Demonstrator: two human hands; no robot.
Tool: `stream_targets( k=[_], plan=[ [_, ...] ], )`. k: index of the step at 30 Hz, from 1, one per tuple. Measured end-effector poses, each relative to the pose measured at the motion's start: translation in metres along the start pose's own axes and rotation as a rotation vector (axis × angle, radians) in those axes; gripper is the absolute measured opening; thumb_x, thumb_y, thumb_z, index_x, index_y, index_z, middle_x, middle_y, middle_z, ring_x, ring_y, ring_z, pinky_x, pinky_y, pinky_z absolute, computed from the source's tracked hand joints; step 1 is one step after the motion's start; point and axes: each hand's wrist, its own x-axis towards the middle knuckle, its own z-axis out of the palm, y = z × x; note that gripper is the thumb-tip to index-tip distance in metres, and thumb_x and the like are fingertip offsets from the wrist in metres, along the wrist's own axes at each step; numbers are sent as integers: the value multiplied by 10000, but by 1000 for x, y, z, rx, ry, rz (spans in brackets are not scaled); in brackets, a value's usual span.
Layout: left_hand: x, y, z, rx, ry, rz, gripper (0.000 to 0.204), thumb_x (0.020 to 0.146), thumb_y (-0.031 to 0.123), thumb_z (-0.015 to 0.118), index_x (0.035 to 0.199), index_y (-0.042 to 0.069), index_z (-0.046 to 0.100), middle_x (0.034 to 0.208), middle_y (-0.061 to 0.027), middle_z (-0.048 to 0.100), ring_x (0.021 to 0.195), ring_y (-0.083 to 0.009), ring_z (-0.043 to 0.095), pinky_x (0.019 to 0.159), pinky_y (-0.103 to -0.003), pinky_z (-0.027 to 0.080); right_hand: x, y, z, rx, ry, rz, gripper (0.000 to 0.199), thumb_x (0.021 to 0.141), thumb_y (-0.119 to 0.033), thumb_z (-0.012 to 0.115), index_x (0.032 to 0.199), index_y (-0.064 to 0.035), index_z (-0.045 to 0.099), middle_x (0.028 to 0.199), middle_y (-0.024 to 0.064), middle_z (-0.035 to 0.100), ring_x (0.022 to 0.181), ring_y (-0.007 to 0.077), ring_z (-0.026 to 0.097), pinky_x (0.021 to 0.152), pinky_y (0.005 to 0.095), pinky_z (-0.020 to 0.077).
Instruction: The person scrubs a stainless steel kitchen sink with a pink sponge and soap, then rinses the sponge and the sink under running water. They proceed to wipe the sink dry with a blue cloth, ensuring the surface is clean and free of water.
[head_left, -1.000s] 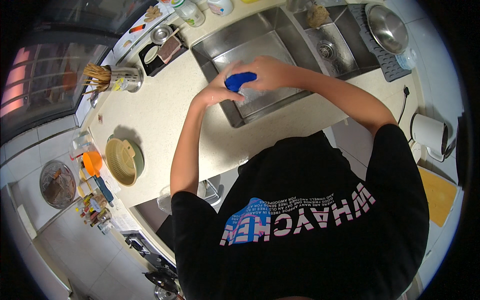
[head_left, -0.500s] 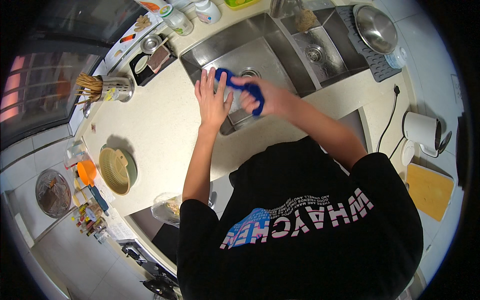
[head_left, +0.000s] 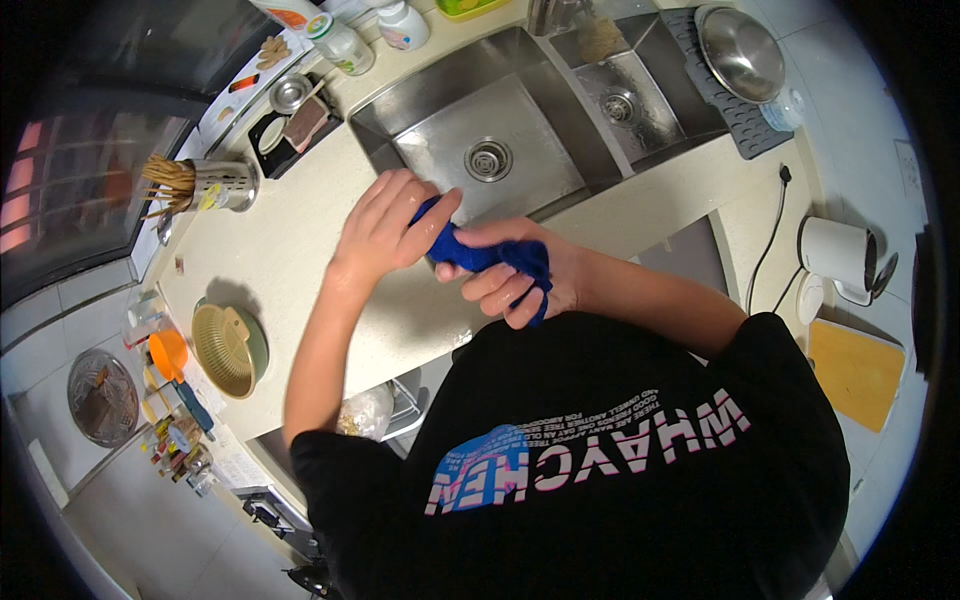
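A stainless steel double sink (head_left: 520, 110) is sunk into the pale countertop. Left of the sink stands a perforated steel holder of wooden chopsticks (head_left: 205, 183). Further left, nearer the counter's edge, sits a beige plastic colander (head_left: 228, 350). Right of the sink a steel bowl (head_left: 740, 50) rests on a grey ribbed mat (head_left: 745, 115).

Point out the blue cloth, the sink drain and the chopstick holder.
blue cloth (head_left: 478, 255), head view, twisted middle between the hands
sink drain (head_left: 488, 159), head view, centre of strainer
chopstick holder (head_left: 226, 184), head view, metal side

Sink (head_left: 440, 130) behind both hands, utensil holder (head_left: 222, 184) far left on counter (head_left: 290, 260), strainer bowl (head_left: 228, 349) near-left.
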Motion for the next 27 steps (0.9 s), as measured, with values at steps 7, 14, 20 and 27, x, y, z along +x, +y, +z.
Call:
stream_targets(
  k=[7, 14, 20, 27],
  plan=[
    [23, -20, -1, 209, -428, -388, 202, 768, 293, 663, 798, 105, 595, 727, -94, 624, 628, -288, 626, 503, -397, 469, 14, -28, 29, -971, 584, -101, 280, 770, -117, 678, 745, -139, 400, 533, -44, 383, 416, 50, 361, 358, 221, 255],
    [25, -53, 64, 144, -743, -835, 195, 734, 152, 630, 919, 103, 668, 898, -166, 662, 856, -339, 645, 765, -402, 525, 15, -121, 4, -2550, 1079, -83, 133, 619, -47, 575, 745, -6, 587, 674, 166, 623, 595, 334, 614, 546, 411, 476],
    [20, -71, 97, -3, -738, -884, 227, 710, 138, 618, 920, 66, 661, 975, -203, 643, 929, -369, 617, 840, -424, 500, 6, -169, -20, -3166, 896, -2, 143, 670, -75, 623, 807, -35, 624, 786, 164, 654, 774, 347, 650, 659, 444, 522],
    [3, -91, 111, -434, -580, -897, 193, 720, 155, 621, 809, -15, 645, 751, -218, 636, 729, -276, 630, 678, -377, 483, 6, -177, 5, -3485, 686, 49, 227, 721, -84, 600, 946, -106, 579, 703, 86, 640, 704, 303, 645, 581, 393, 488]
  ],
)
